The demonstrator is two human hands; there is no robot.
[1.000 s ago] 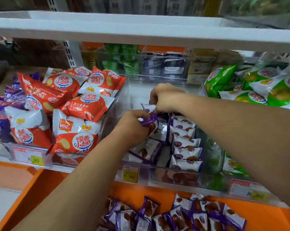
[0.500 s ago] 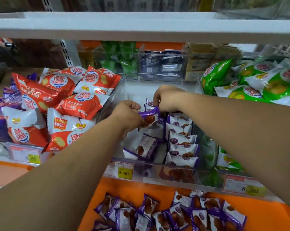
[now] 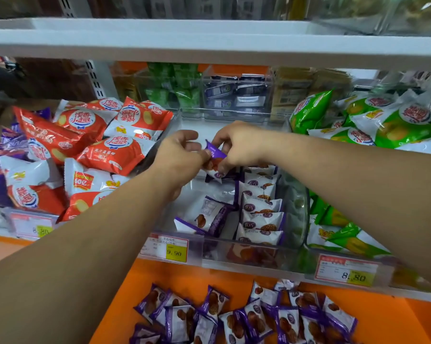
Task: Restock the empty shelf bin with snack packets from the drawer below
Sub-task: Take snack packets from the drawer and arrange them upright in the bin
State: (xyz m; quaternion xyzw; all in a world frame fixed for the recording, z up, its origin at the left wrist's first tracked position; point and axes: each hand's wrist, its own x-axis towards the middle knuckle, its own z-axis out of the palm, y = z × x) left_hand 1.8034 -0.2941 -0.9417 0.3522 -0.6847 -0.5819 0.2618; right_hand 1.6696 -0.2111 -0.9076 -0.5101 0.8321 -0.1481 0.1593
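Two hands on one item: left hand and right hand both pinch the same purple snack packet, held in the air over the far part of the clear shelf bin, just above the far end of the upright row of packets along the bin's right side. The main risk is probably a slip while both hands share the grip: the wrapper looks glossy, so if one hand lets go early the packet could drop flat instead of standing in the row. A clumsy push down could tip the row forward, since the packets lean on each other. A loose packet lies flat at the near left of the bin and would likely block or skew a second row if it isn't straightened. The left forearm passes close to the red snack bags heaped in the left bin, so a wide swing might drag one off. The orange drawer below holds many more purple packets, so the restock looks far from done.
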